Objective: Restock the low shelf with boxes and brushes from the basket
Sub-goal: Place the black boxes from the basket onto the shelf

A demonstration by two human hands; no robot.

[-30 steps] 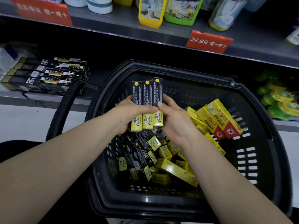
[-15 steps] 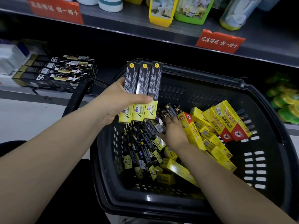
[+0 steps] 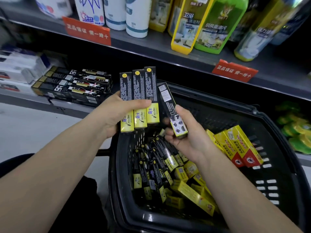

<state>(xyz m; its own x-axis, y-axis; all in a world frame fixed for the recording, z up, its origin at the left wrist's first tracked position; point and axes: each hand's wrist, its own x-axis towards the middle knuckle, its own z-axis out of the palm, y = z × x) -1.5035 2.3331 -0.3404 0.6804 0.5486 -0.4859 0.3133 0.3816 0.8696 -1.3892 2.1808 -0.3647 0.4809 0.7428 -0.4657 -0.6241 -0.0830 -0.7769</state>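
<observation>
Overhead, left hand (image 3: 116, 113) fingers clamp 3 boxes (image 3: 139, 98); right hand (image 3: 183, 140) fingers pinch 1 tilted box (image 3: 171, 110).

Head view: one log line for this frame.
left hand: holds three black-yellow boxes | right hand: holds fourth box beside them | basket: more boxes inside | low shelf: black boxes stacked

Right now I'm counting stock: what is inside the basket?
Black-and-yellow boxes and yellow boxes lie piled loose in the basket. The right forearm covers part of the pile; lower layers are hidden.
</observation>
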